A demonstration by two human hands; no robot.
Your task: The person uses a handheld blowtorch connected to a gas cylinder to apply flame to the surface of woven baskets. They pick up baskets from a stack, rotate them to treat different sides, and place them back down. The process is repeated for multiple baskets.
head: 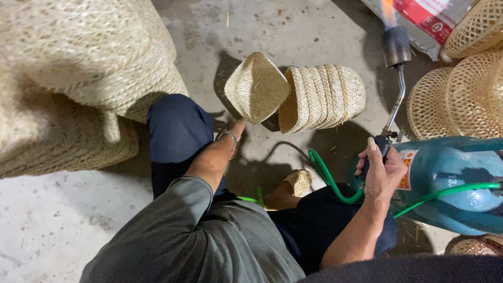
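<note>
My left hand point(237, 129) holds up a small woven straw basket point(257, 86), its bottom turned toward me and most of the hand hidden behind it. Just right of it lies a stack of several nested straw baskets point(325, 97) on their side on the concrete floor. My right hand point(381, 170) is closed around the handle of a gas torch point(396, 63). The torch's metal tube rises to a dark burner head with a flame burning at its tip. A green hose point(327, 178) loops from the torch handle across my lap.
A blue-green gas cylinder point(450, 178) lies at the right beside my right hand. Large woven straw pieces point(78, 78) are piled at the left. Openwork bamboo baskets point(461, 94) stand at the upper right, next to a red and white bag point(429, 18).
</note>
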